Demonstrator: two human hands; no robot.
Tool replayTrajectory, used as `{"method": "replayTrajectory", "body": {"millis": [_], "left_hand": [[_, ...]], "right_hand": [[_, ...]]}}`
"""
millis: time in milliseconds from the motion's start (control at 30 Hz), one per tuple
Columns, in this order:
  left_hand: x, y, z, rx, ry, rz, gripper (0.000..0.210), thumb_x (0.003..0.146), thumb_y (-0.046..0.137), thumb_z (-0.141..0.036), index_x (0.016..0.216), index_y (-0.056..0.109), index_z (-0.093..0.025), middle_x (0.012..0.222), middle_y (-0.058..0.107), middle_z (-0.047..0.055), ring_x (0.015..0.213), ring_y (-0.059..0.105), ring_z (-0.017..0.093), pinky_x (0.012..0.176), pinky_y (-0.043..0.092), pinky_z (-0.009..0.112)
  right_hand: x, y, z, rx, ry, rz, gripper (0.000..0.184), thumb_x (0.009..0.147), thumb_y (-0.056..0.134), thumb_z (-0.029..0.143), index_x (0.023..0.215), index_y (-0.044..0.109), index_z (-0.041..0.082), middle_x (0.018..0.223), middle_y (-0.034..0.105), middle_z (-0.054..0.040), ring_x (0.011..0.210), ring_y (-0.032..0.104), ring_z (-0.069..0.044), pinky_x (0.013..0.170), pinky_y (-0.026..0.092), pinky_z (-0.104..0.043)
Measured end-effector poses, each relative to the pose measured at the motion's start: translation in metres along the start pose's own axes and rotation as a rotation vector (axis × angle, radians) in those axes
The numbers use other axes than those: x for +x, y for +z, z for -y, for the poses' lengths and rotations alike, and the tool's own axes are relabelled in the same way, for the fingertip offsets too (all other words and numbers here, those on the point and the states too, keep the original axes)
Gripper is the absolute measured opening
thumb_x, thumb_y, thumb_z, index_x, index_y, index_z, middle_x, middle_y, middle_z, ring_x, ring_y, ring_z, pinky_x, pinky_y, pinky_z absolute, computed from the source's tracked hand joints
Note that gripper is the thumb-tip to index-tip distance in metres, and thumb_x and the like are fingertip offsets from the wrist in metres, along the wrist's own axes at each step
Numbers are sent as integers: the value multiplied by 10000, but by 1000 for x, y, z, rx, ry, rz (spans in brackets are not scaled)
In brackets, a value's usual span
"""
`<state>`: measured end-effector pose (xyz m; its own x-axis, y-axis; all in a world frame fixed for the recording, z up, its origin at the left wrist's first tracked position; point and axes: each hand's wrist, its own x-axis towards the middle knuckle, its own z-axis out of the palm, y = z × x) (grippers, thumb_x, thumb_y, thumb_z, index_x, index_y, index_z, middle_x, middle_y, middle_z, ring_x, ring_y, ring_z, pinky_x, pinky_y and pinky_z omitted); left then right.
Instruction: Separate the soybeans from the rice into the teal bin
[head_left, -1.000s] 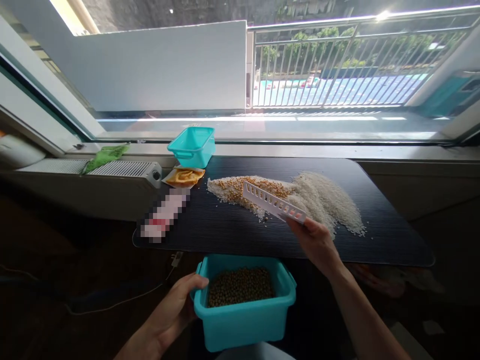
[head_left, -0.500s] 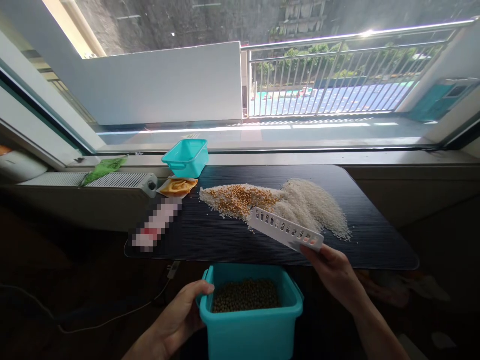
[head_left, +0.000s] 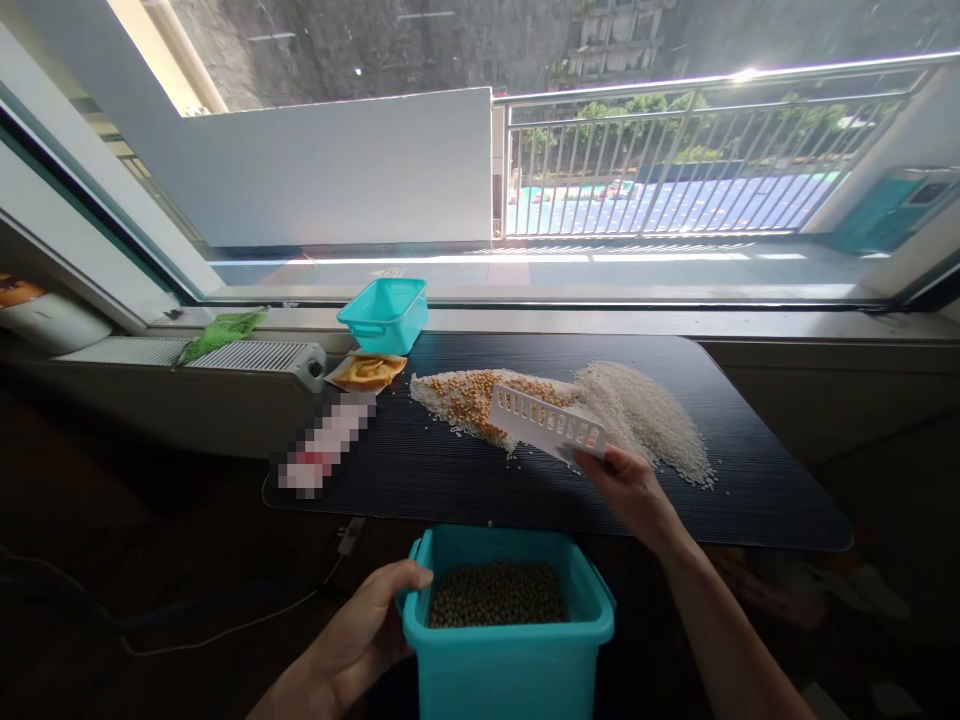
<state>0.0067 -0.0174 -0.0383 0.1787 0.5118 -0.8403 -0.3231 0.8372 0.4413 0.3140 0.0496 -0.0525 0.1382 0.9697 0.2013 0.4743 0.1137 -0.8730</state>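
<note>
My left hand (head_left: 382, 610) grips the left rim of a turquoise plastic bin (head_left: 510, 660), its thumb over the edge. Inside the bin lies a layer of small, round, dark beans or peas (head_left: 496, 595). My right hand (head_left: 626, 490) is closed on the right end of a white slotted plastic strip (head_left: 547, 425). The strip is held tilted at the near side of a grain heap, covering part of it. In that heap, yellow-orange kernels (head_left: 469, 395) are mixed among white rice (head_left: 641, 415), which spreads to the right. One kernel sits at the table's near edge.
The dark table (head_left: 750, 490) stands below a window. At its back left are a second turquoise basket (head_left: 394, 315) and a yellow item on white paper (head_left: 369, 372). A blurred pink-white packet (head_left: 326, 445) lies at the left. Beyond are a radiator (head_left: 255, 365) and green cloth (head_left: 225, 332).
My right hand has moved the slotted strip up and left, closer over the yellow-orange kernels. The left hand still holds the bin, and the whole view has shifted slightly.
</note>
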Motion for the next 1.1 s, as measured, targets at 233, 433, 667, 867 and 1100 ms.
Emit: {"method": "replayTrajectory", "body": {"millis": [233,433,667,867,1100], "left_hand": [[9,-13,1,-11,8,19,175,632,747,-188,751,622,-162,639,639,-5,576,600,149,623,552,284],[3,-20,-10,-12,10,-50,156,656,706,-164,800,654,-136,706,691,38,595,638,167,592,554,281],[-2,-41,-21,-55,42,-85,151,683,671,-133,833,658,-123,698,693,39,565,621,160,585,549,282],[-4,-72,-38,-36,94,-163,108,693,667,-143,797,639,-151,682,681,30,574,650,179,577,557,292],[-7,-94,-42,-64,143,-172,101,676,698,-123,743,628,-151,631,654,12,532,631,162,548,547,272]], "right_hand": [[-15,-8,10,48,-4,-4,337,811,647,456,937,804,185,848,790,-46,783,715,-256,708,569,-335],[-18,4,15,136,-23,123,312,803,673,450,908,807,189,847,791,-48,755,716,-237,689,589,-332],[-26,33,28,178,-16,283,317,843,628,437,971,800,203,870,790,-47,771,720,-239,689,588,-319],[-28,65,36,149,-20,328,328,879,582,442,942,796,200,871,781,-42,786,706,-242,692,567,-307],[-37,89,50,190,-43,484,374,915,545,459,1049,772,194,859,769,-15,773,693,-211,698,566,-286]]}}
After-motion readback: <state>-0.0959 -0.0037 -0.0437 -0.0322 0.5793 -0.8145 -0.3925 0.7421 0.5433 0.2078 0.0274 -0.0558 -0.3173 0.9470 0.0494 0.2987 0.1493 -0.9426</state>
